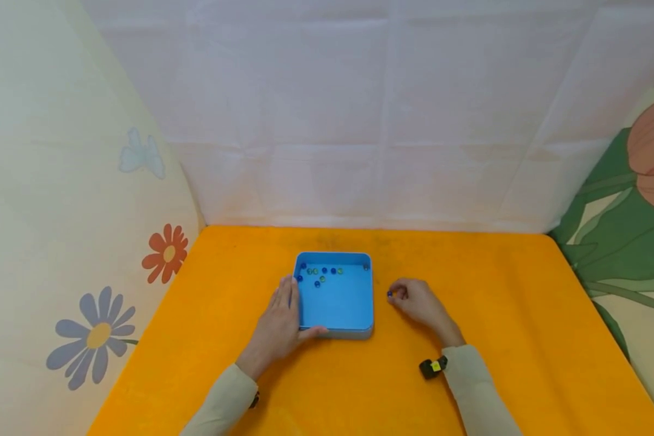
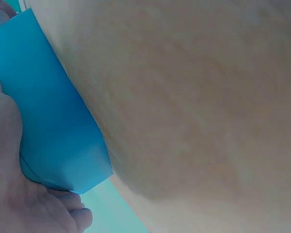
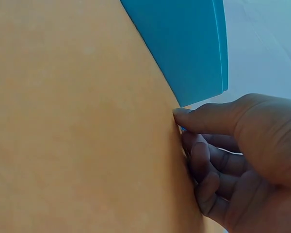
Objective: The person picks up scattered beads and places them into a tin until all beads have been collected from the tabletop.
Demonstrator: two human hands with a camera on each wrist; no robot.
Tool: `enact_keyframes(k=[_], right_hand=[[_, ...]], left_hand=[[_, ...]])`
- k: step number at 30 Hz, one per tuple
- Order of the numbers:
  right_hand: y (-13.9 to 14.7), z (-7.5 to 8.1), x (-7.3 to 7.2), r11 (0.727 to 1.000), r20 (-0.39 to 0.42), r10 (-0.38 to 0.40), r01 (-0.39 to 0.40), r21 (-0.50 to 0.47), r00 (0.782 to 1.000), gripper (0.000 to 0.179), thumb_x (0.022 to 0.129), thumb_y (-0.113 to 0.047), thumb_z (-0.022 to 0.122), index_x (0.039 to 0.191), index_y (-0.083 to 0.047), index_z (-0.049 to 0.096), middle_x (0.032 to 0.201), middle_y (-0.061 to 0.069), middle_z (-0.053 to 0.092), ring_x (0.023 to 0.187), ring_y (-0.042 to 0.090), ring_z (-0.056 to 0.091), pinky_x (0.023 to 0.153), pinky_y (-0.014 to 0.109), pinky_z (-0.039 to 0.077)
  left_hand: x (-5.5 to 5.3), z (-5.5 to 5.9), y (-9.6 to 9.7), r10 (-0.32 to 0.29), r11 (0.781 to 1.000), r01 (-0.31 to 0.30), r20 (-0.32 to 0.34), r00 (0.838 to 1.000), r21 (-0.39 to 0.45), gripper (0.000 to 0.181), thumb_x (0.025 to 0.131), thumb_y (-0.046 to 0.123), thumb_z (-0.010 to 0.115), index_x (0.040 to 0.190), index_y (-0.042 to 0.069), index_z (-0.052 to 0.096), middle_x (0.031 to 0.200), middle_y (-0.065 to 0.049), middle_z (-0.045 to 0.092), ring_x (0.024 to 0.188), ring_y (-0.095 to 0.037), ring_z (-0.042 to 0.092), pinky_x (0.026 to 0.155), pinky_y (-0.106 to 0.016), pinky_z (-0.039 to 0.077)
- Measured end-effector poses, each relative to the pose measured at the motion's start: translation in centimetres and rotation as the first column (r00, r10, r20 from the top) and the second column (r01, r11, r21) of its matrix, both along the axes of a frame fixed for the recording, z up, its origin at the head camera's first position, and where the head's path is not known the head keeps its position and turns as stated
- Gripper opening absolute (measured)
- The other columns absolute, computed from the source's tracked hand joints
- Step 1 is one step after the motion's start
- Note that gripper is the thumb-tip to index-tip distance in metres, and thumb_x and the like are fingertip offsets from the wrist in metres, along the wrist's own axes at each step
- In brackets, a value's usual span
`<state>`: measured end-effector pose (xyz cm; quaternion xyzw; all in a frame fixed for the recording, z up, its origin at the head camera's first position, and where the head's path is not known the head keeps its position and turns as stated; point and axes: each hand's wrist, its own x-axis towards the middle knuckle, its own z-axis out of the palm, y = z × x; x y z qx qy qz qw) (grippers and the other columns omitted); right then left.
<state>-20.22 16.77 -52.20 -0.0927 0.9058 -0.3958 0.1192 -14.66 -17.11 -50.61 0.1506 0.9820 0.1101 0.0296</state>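
A square blue box (image 1: 340, 306), its top uncovered, sits on the orange table and holds several small glass marbles, dark blue and greenish. Most of these marbles (image 1: 324, 270) lie in its far left part; a single greyish marble (image 1: 366, 266) is in the far right corner. My left hand (image 1: 277, 324) braces the near left corner, straight fingers along the left wall and thumb against the front. To the right of the box, my right hand (image 1: 418, 303) pinches a dark blue marble (image 1: 389, 293) between thumb and forefinger, low over the table. In the right wrist view the fingertips (image 3: 184, 116) mostly hide that marble.
The orange table (image 1: 496, 290) extends on both sides of the box. A white cloth backdrop (image 1: 360, 121) rises at its far edge. Flower-printed cloths hang left (image 1: 60, 212) and right (image 1: 632, 254). A dark strap with a yellow marker (image 1: 435, 366) is on my right wrist.
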Motion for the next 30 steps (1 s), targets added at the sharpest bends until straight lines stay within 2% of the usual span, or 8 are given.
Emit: enact_keyframes(k=[9, 18, 30], right_hand=[[-0.22, 0.19, -0.21, 0.999, 0.008, -0.014, 0.014, 0.030, 1.000, 0.015, 0.099, -0.019, 0.074, 0.109, -0.007, 0.075, 0.083, 0.003, 0.066, 0.073, 0.017, 0.057, 0.069, 0.030, 0.050], [-0.33, 0.21, -0.18, 0.999, 0.006, -0.025, 0.025, 0.041, 1.000, 0.013, 0.098, -0.018, 0.075, 0.106, -0.008, 0.075, 0.084, 0.003, 0.067, 0.074, 0.017, 0.058, 0.070, 0.030, 0.051], [-0.27, 0.20, 0.02, 0.999, -0.021, -0.006, 0.007, 0.047, 1.000, 0.011, 0.100, -0.016, 0.073, 0.105, -0.008, 0.076, 0.084, 0.003, 0.069, 0.073, 0.015, 0.057, 0.068, 0.028, 0.051]], left_hand=[[-0.01, 0.09, 0.06, 0.003, 1.000, -0.003, 0.004, 1.000, -0.022, 0.128, 0.087, 0.083, 0.057, 0.164, -0.009, 0.013, 0.174, -0.030, 0.012, 0.162, -0.044, 0.021, 0.130, -0.056, 0.027], [-0.06, 0.20, 0.09, -0.010, 0.999, 0.008, -0.037, 0.999, -0.037, 0.127, 0.086, 0.085, 0.055, 0.163, -0.010, 0.020, 0.173, -0.031, 0.017, 0.162, -0.045, 0.023, 0.130, -0.057, 0.029], [-0.11, 0.31, 0.12, -0.008, 0.997, 0.008, -0.009, 1.000, -0.078, 0.129, 0.087, 0.086, 0.052, 0.164, -0.009, 0.014, 0.174, -0.030, 0.013, 0.163, -0.044, 0.019, 0.131, -0.055, 0.026]])
